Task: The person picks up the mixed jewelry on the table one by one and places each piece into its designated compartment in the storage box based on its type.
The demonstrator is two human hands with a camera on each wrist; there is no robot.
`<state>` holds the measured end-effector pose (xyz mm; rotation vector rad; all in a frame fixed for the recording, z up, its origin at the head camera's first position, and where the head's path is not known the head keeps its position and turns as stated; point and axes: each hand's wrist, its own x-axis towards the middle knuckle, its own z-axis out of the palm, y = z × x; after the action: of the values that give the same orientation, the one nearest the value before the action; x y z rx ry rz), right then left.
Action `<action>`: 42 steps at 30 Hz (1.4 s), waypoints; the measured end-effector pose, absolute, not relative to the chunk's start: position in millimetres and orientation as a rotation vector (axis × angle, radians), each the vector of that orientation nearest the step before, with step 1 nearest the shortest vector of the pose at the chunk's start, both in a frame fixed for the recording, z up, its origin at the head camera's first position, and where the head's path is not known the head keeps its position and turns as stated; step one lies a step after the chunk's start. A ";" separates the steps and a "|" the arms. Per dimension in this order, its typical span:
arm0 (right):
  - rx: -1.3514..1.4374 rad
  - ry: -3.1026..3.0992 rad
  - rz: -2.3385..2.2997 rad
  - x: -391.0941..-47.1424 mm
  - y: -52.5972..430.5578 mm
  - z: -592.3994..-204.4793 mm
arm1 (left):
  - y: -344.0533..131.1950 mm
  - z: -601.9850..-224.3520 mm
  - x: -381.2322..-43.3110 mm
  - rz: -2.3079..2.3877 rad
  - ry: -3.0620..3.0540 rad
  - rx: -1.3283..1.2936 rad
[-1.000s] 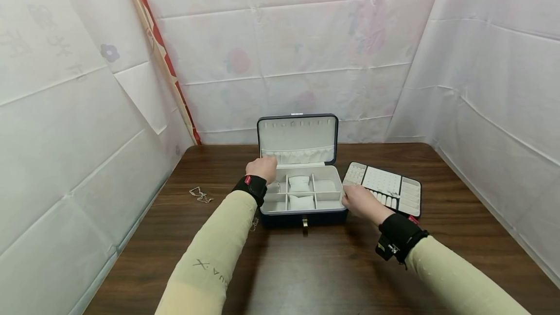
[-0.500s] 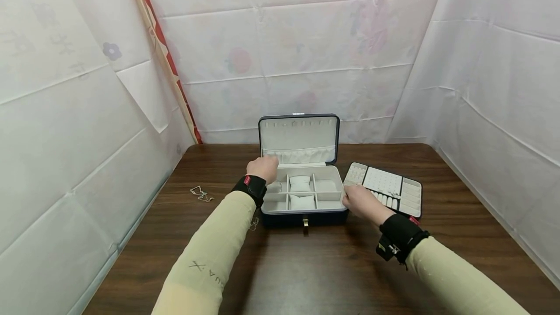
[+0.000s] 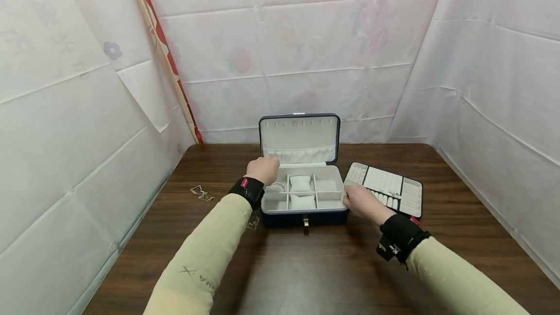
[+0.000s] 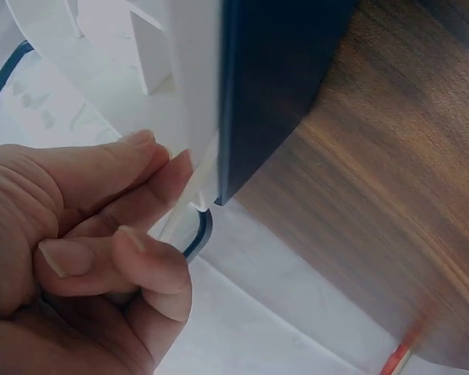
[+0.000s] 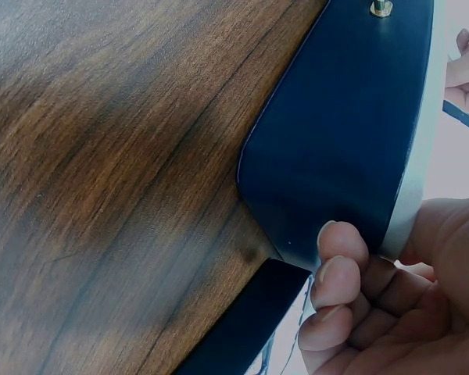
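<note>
An open navy jewelry box [image 3: 284,218] with pale divided compartments stands mid-table, its lid [image 3: 299,137] raised at the back. My left hand [image 3: 262,169] is at the back left corner of the box, fingers bent. In the left wrist view its thumb and index finger [image 4: 86,176] come close together beside the white rim; whether something lies between them cannot be made out. A thin curved ring shape shows in the left compartment below that hand. My right hand [image 3: 362,201] grips the box's right side, thumb at the rim and curled fingertips [image 5: 336,281] against the navy wall.
A navy-edged jewelry tray [image 3: 382,179] with ring rolls and small slots lies right of the box. One thin chain [image 3: 201,193] lies on the brown table [image 3: 302,276] at left, another chain [image 3: 253,224] close to the box's front left. White cloth walls surround the table.
My left forearm and wrist have shifted slightly left, baring more of the chain beside the box. The right hand keeps its grip, and the box stays in place.
</note>
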<state>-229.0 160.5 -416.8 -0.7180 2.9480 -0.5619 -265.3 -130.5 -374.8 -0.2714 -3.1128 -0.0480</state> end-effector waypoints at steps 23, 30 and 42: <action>-0.747 2.976 -0.541 -228.4 160.1 -417.1 | -149.1 -348.1 -226.7 -0.125 -3.106 -0.394; -0.746 2.965 -0.558 -227.2 159.6 -415.9 | -163.7 -351.7 -213.1 -0.097 -3.127 -0.448; -0.803 2.980 -0.583 -224.9 161.4 -416.7 | -178.5 -365.2 -184.7 -0.181 -3.174 -0.503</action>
<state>-224.9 161.4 -416.7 -0.8032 2.9801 -0.5831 -184.7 -178.5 -365.2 -0.5027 -3.1738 -0.1813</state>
